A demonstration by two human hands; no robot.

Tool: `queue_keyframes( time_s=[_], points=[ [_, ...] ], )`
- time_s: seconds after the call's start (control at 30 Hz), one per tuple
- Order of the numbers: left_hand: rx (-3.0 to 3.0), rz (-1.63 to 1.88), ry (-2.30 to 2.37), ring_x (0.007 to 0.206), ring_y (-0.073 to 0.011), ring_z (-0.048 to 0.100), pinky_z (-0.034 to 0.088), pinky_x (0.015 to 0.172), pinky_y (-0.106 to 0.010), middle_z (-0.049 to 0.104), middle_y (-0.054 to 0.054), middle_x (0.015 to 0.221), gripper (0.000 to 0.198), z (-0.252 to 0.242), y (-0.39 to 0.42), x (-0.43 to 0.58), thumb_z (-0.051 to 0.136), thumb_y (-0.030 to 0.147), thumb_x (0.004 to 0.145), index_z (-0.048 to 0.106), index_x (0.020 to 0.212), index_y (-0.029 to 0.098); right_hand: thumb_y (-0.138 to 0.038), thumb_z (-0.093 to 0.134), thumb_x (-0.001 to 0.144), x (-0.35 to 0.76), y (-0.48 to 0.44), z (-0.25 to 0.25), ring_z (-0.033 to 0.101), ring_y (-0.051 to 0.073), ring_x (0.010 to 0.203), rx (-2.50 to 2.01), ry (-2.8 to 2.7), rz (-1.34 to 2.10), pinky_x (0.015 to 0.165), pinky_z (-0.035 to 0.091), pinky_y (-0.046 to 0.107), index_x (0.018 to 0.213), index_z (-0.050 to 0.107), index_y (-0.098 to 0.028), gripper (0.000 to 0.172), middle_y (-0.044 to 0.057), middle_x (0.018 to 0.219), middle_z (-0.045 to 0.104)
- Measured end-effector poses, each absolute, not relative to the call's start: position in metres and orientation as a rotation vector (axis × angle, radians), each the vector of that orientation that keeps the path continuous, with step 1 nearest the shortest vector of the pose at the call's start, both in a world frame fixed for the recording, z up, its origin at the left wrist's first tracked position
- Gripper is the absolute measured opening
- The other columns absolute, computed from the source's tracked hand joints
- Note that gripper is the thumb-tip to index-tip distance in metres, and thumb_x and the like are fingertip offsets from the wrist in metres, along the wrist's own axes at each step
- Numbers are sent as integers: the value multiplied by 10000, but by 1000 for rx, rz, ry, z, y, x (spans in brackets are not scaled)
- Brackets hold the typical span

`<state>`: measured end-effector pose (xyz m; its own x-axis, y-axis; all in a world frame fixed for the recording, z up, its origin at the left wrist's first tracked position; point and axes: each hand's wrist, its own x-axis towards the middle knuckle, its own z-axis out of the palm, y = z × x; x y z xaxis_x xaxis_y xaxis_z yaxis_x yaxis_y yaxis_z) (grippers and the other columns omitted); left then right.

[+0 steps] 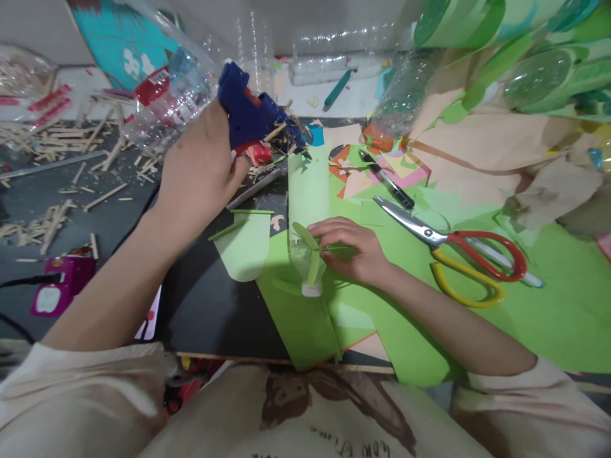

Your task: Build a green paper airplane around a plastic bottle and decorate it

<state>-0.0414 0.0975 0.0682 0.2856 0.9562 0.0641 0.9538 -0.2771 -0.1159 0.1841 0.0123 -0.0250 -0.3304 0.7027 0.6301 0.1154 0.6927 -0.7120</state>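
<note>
My left hand [203, 159] is closed around a dark blue glue gun [248, 117], raised above the back of the table. Its nozzle points right and down, near the far end of a bottle wrapped in pale green paper [309, 191]. That bottle lies with its clear neck and white cap [312, 290] toward me. My right hand [353, 248] is at the neck end, its fingertips pinched on a narrow green paper strip [314, 267]. A leaf-shaped green paper piece [305, 235] stands up beside these fingers. The fingertips are partly hidden.
Red-and-yellow-handled scissors [432, 235] and a black marker [386, 180] lie on green paper [539, 318] to the right. A pale green cutout [245, 248] is left of the bottle. Wooden sticks [57, 222] and a purple device with a cord [64, 286] lie left. Clear bottles [344, 51] stand behind.
</note>
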Motion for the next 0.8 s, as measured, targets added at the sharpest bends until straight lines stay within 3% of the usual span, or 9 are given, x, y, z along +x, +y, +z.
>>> queue_keyframes(
  time_s=[0.33,0.57,0.8],
  points=[
    [-2409,5,-1760,1233,-384,565,518,955,-547,525,-200,1256,561,61,98,-52,346,294,905,206,1400,68,-108,621,831,186,13,-25,762,200,908,-670,-1849,710,773,627,361,815,633,-229,123,63,934,796],
    [-2415,-80,-1813,1200,-369,596,535,944,-500,579,-199,1235,513,59,98,-53,442,298,890,312,1351,114,-98,635,821,186,12,-26,757,197,915,-664,-1837,737,776,628,364,816,632,-231,133,58,938,795],
    [-2359,-221,-1873,1256,-416,540,490,995,-579,547,-206,1329,583,70,90,-50,489,409,909,361,1417,154,-97,648,824,185,13,-27,753,194,932,-638,-1827,727,788,630,364,816,627,-224,129,71,942,794]
  ],
)
